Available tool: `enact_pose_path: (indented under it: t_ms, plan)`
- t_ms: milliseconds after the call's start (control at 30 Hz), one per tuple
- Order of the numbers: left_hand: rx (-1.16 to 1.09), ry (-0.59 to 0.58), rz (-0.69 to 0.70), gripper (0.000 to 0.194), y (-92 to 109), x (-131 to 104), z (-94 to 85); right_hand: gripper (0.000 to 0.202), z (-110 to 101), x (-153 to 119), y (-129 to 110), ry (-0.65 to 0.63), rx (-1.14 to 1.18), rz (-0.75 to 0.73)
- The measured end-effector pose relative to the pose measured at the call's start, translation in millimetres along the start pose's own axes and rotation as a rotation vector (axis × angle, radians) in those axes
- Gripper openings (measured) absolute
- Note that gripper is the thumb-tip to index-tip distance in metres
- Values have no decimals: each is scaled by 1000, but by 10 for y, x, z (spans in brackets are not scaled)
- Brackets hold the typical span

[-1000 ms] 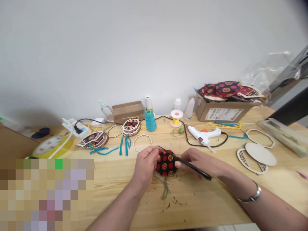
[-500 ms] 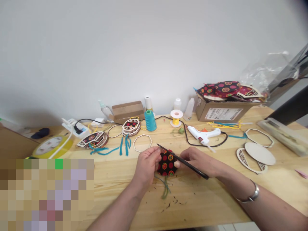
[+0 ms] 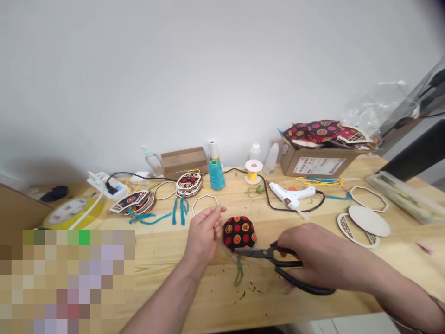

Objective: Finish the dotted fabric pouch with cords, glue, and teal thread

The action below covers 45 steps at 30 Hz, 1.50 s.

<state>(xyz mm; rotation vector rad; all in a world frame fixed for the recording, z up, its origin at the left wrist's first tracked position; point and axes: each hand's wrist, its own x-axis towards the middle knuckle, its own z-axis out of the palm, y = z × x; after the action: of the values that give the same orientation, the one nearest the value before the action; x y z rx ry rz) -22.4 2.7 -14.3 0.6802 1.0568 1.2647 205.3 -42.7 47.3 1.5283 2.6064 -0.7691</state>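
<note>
A rounded piece covered in black fabric with red and yellow flower patterns [image 3: 239, 233] lies on the table in front of me. My right hand [image 3: 309, 253] grips a pair of black-handled scissors [image 3: 259, 252], the blades pointing left across the fabric piece's lower edge. Just left of the piece is my left hand [image 3: 205, 232], thumb and fingers pinched together; anything between them is too small to make out. Green and blue cords [image 3: 239, 271] trail from below the fabric piece, with dark scraps [image 3: 243, 293] scattered on the wood nearby.
Behind the hands stand a teal thread cone [image 3: 216, 175], a yellow spool [image 3: 253, 171] and a white glue gun [image 3: 292, 195] with its black cord. A cardboard box [image 3: 318, 160] of fabric pieces is at back right. Octagonal frames [image 3: 369, 199] lie right, stacked ornaments [image 3: 188, 183] left.
The scissors have come down from the fabric piece's top edge to its lower edge, my right hand moving right and toward me. My left hand has shifted left, off the piece.
</note>
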Motion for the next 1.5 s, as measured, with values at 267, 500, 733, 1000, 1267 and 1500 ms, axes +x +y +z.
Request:
enact_pose_path:
  t_ms: [267,500,733,1000,1267,1500]
  plan:
    - [-123,-47,-119,60,65,-44,34,23,292,-641,790,171,-167,228]
    - [-159,-150,-108,74,59,-96,38,18,83,-268,379,324,-166,344]
    - [-149,-214,-77,75,41,-153,54,43,159,728,-262,302,860,138]
    - [-131,-238,-114,73,-17,-151,87,24,327,914,-280,204,1207,-103]
    - [-100,-285,-173,50,-48,-144,112,15,373,906,-187,472,929,-69]
    - [-33,-250,-139,28,-12,-140,129,14,366,896,-144,588,828,-49]
